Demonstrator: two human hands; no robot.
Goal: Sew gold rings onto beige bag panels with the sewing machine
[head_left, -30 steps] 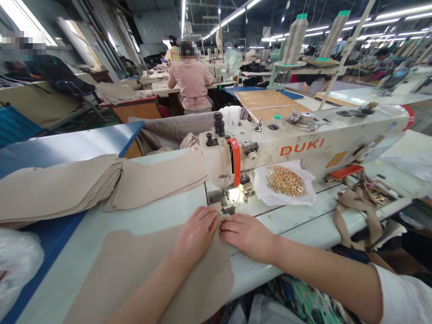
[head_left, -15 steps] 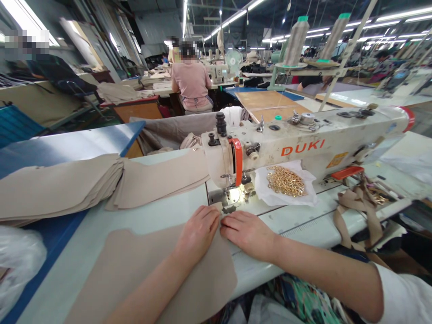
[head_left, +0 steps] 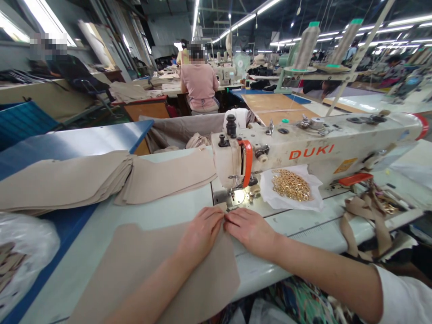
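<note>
A large beige fabric piece (head_left: 148,252) lies on the pale table of a sewing machine (head_left: 303,148). My left hand (head_left: 204,227) is closed on its upper edge, close in front of the needle area. My right hand (head_left: 249,229) meets it fingertip to fingertip, pinching at the same corner. A small beige tab (head_left: 221,206) shows just past my left fingers. What lies between the right fingertips is too hidden to name. Right of the needle, gold metal clasps (head_left: 292,184) lie heaped on white paper (head_left: 315,198).
Stacked beige fabric panels (head_left: 67,180) lie at the left, more panels (head_left: 168,175) beside them. A clear plastic bag (head_left: 27,256) sits at the left edge. Beige straps (head_left: 364,216) hang at the right. A person in pink (head_left: 200,85) sits ahead, back turned.
The whole view has shifted, so the machine and table appear slightly further right. Both hands stay together at the fabric's edge, with little visible movement relative to the machine.
</note>
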